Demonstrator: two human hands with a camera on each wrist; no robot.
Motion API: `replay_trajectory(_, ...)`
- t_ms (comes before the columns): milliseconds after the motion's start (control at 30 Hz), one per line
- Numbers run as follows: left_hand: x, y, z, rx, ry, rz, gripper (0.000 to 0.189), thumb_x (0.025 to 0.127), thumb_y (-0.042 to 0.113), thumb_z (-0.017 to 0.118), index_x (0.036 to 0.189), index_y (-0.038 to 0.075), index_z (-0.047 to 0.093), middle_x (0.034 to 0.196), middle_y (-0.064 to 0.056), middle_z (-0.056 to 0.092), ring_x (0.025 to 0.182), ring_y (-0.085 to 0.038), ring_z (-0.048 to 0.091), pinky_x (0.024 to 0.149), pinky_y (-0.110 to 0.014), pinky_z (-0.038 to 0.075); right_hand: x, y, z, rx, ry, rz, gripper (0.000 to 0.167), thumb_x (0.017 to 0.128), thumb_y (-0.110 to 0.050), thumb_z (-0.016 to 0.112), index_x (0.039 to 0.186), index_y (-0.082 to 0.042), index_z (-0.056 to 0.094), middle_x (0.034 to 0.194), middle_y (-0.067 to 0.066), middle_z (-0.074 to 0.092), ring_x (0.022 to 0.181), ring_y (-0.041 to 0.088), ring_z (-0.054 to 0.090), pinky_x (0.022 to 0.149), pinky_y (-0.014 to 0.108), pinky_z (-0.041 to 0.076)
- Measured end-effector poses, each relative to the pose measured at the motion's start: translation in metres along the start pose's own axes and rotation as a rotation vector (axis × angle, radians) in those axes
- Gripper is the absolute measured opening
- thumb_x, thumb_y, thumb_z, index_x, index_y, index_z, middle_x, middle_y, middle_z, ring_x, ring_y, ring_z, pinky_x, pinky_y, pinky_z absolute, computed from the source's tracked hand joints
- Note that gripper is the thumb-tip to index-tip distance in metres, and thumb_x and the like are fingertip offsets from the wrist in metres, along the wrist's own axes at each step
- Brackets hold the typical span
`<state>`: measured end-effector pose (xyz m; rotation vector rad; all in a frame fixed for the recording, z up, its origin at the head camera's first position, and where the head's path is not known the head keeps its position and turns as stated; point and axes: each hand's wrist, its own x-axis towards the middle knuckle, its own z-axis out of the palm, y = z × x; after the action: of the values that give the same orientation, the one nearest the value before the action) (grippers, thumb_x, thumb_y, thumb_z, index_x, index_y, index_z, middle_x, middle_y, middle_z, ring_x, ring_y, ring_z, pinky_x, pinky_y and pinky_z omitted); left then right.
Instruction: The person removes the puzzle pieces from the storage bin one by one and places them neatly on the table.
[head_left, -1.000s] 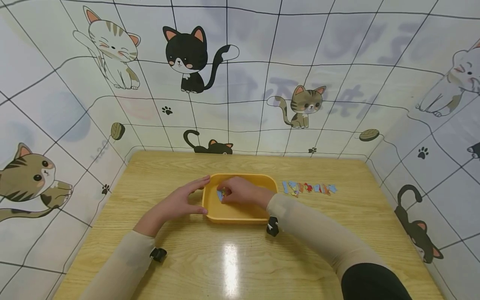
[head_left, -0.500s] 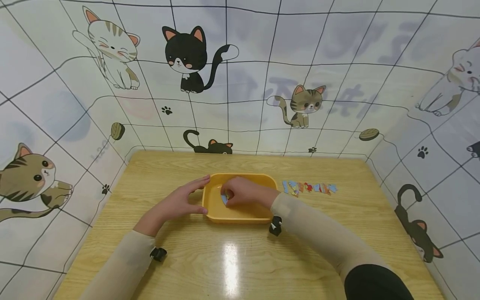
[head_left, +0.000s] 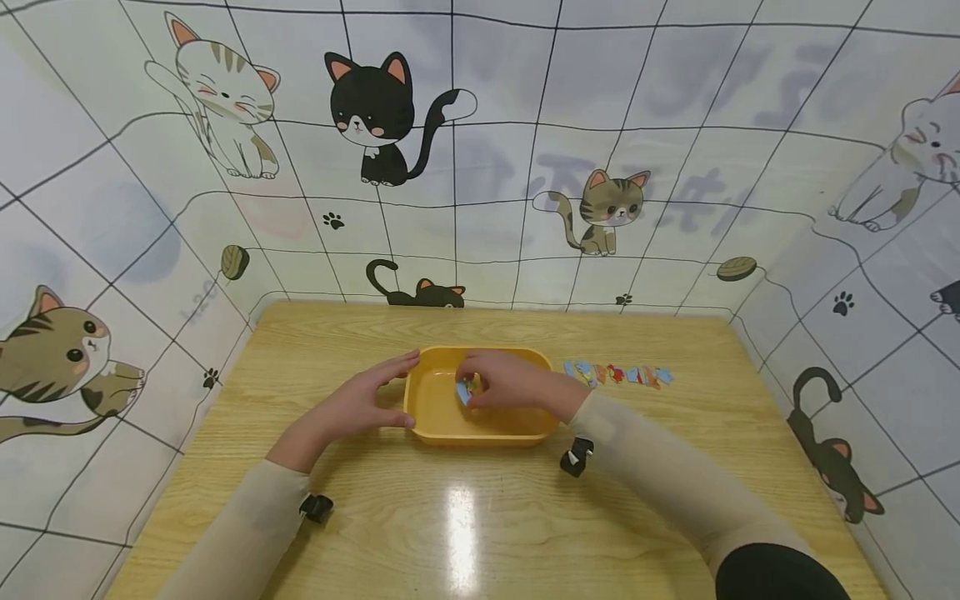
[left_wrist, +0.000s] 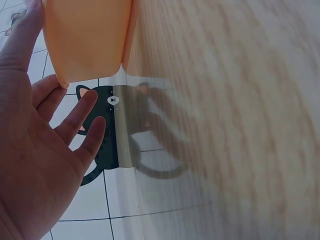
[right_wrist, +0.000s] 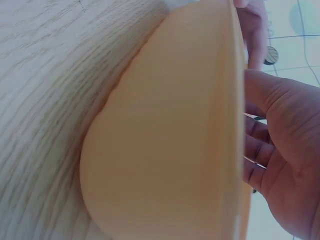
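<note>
A shallow yellow plastic tray (head_left: 480, 440) sits on the wooden table. My left hand (head_left: 352, 408) rests against its left end, thumb and fingertips touching the rim; in the left wrist view several of its fingers (left_wrist: 75, 117) extend loosely. Inside the tray, my right hand (head_left: 510, 385) pinches a small light-blue puzzle piece (head_left: 462, 394) with yellow print, partly covered by the fingers. Whether more than one piece is in that grip cannot be told. The tray wall (right_wrist: 165, 140) hides those fingertips in the right wrist view.
Several colourful puzzle pieces (head_left: 633, 376) lie in a row on the table (head_left: 360, 525), right of the tray. A cat-printed cloth (head_left: 495, 167) stands behind the table and along both sides.
My right hand has shifted a little to the right inside the tray, bringing the light-blue puzzle piece along. My left hand and the tray have stayed in place.
</note>
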<state>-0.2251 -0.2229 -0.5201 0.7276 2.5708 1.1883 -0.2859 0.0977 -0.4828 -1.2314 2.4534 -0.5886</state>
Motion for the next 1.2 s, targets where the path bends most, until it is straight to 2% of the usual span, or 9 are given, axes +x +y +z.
replay_trajectory(167, 0.000, 0.001, 0.000, 0.001, -0.002, 0.003, 0.107, 0.086, 0.044, 0.097, 0.173, 0.021, 0.041, 0.181, 0.014, 0.027, 0.156, -0.030, 0.046, 0.129, -0.063, 0.031, -0.018, 0.001, -0.011, 0.008, 0.053, 0.009, 0.034, 0.100, -0.023, 0.087, 0.130, -0.014, 0.075, 0.119, 0.000, 0.065, 0.081, 0.008, 0.060, 0.074, 0.027, 0.055)
replay_trajectory(333, 0.000, 0.000, 0.001, 0.003, -0.001, 0.007, 0.106, 0.086, 0.036, 0.098, 0.173, 0.020, 0.041, 0.181, 0.013, 0.027, 0.156, -0.030, 0.046, 0.129, -0.063, 0.030, -0.039, 0.007, -0.021, 0.001, 0.123, 0.007, 0.036, 0.098, -0.021, 0.088, 0.130, -0.011, 0.076, 0.114, 0.000, 0.065, 0.085, 0.017, 0.064, 0.072, 0.030, 0.053)
replay_trajectory(400, 0.000, 0.001, 0.001, 0.004, -0.002, 0.008, 0.106, 0.086, 0.035, 0.098, 0.174, 0.020, 0.040, 0.181, 0.013, 0.026, 0.156, -0.030, 0.046, 0.129, -0.064, 0.030, -0.047, 0.012, -0.023, 0.012, 0.138, 0.015, 0.038, 0.098, -0.021, 0.088, 0.132, -0.009, 0.076, 0.114, 0.000, 0.064, 0.088, 0.024, 0.066, 0.072, 0.032, 0.053)
replay_trajectory(500, 0.000, 0.002, 0.001, 0.008, -0.002, 0.007, 0.106, 0.087, 0.036, 0.098, 0.174, 0.020, 0.040, 0.181, 0.013, 0.026, 0.156, -0.031, 0.046, 0.129, -0.064, 0.030, -0.061, 0.018, -0.028, 0.025, 0.158, 0.033, 0.038, 0.100, -0.022, 0.086, 0.134, -0.009, 0.075, 0.116, -0.001, 0.064, 0.091, 0.026, 0.066, 0.074, 0.034, 0.054)
replay_trajectory(733, -0.002, 0.003, 0.000, 0.010, -0.001, -0.004, 0.107, 0.087, 0.041, 0.097, 0.174, 0.021, 0.039, 0.181, 0.013, 0.026, 0.156, -0.030, 0.046, 0.129, -0.064, 0.031, -0.089, 0.030, -0.037, 0.036, 0.209, 0.059, 0.041, 0.101, -0.023, 0.085, 0.137, -0.006, 0.074, 0.116, -0.001, 0.065, 0.088, 0.019, 0.062, 0.077, 0.035, 0.055)
replay_trajectory(933, -0.002, 0.003, 0.000, 0.006, -0.003, -0.010, 0.108, 0.086, 0.048, 0.096, 0.174, 0.024, 0.039, 0.181, 0.013, 0.026, 0.157, -0.030, 0.045, 0.129, -0.064, 0.030, -0.110, 0.041, -0.041, 0.057, 0.282, 0.080, 0.037, 0.098, -0.018, 0.087, 0.130, -0.007, 0.074, 0.115, 0.002, 0.065, 0.084, 0.018, 0.061, 0.074, 0.034, 0.055)
replay_trajectory(1200, -0.002, 0.005, -0.001, 0.005, 0.001, -0.019, 0.106, 0.086, 0.040, 0.097, 0.174, 0.024, 0.039, 0.181, 0.013, 0.027, 0.157, -0.030, 0.044, 0.130, -0.064, 0.029, -0.138, 0.056, -0.046, 0.087, 0.350, 0.147, 0.037, 0.097, -0.014, 0.088, 0.131, -0.007, 0.073, 0.112, 0.008, 0.067, 0.088, 0.019, 0.060, 0.077, 0.035, 0.055)
